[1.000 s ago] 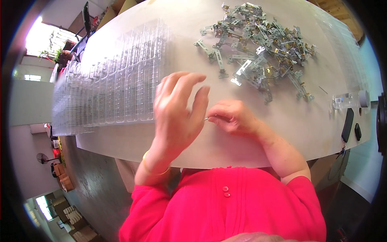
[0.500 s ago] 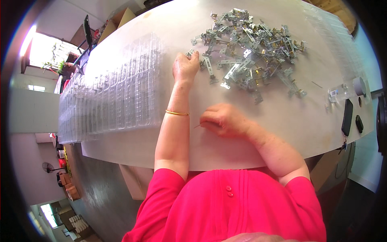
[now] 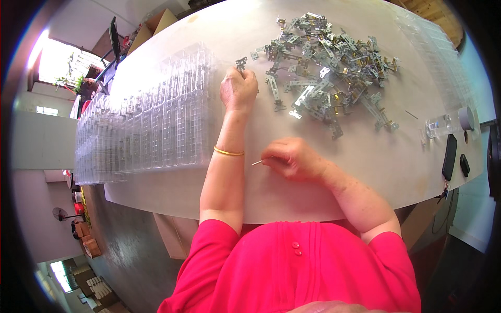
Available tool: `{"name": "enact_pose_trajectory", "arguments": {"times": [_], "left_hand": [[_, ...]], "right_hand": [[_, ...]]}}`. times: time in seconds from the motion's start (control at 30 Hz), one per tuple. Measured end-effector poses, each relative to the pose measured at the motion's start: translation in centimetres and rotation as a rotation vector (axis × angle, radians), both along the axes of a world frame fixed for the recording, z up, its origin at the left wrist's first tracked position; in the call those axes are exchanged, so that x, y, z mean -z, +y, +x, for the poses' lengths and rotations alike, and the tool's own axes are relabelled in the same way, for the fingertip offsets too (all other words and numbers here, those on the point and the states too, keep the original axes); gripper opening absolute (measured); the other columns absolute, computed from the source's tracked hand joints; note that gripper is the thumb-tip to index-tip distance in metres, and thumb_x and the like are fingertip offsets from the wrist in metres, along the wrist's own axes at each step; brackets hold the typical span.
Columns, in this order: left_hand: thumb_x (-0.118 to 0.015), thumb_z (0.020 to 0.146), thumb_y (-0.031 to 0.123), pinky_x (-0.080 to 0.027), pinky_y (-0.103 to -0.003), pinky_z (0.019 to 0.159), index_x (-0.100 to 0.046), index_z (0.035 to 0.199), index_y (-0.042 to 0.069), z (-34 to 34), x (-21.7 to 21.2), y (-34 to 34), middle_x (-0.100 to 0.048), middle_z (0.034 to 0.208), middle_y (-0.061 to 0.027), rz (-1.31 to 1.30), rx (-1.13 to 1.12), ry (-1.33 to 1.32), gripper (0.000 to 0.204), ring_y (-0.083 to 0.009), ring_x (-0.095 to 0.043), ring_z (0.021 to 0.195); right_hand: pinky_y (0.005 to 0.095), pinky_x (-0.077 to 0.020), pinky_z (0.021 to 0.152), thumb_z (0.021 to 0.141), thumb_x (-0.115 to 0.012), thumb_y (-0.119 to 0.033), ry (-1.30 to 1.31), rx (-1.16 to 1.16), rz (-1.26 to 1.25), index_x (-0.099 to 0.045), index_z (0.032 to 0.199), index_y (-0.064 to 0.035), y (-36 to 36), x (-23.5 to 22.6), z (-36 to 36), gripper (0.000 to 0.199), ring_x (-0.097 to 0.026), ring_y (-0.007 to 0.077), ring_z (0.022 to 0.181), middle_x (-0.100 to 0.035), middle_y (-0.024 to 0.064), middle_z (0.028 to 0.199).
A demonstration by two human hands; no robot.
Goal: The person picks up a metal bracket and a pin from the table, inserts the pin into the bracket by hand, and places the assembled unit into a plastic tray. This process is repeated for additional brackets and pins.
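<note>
While left hand (image 3: 238,88) fingers pinch metal bracket (image 3: 240,63), pile (image 3: 326,57) just right.

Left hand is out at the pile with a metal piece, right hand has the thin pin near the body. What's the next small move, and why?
Probably draw the left hand back toward the right hand. The left hand grips a small metal bracket at the edge of the pile of metal parts, while the right pinches a thin pin pointing left, apart from the bracket.
</note>
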State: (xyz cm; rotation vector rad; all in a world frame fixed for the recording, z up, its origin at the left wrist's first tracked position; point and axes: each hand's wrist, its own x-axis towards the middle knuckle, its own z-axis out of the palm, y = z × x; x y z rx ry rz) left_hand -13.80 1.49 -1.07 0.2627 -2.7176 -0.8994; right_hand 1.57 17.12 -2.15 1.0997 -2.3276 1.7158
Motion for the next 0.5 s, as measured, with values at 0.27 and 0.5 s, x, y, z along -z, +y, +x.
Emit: {"name": "enact_pose_trajectory", "arguments": {"times": [0.27, 0.5], "left_hand": [[-0.049, 0.1, 0.021, -0.049, -0.033, 0.062, -0.061, 0.1, -0.001, 6.9, -3.1, -0.3, -0.065, 0.078, -0.0081, 0.666, 0.322, -0.045, 0.025, -0.0192, -0.064, 0.067], [-0.049, 0.103, 0.023, -0.039, -0.025, 0.05, -0.06, 0.1, 0.001, 11.0, -3.1, -1.0, -0.048, 0.069, 0.0009, 1.077, 0.324, -0.394, 0.025, -0.0103, -0.051, 0.054]], "right_hand": [[0.0265, -0.0518, 0.061, 0.095, -0.068, -0.006, -0.32, 0.193, -0.289, -0.066, 0.099, -0.0034, 0.6, -0.7, 0.3, 0.005, -0.064, 0.0102, 0.067, -0.067, 0.0048, 0.08], [0.022, -0.0492, 0.057, 0.102, -0.06, -0.012, -0.371, 0.406, -0.454, -0.062, 0.104, -0.0034, 0.9, -2.4, -0.1, 0.009, -0.059, 0.0054, 0.064, -0.063, 0.0007, 0.073]]}}
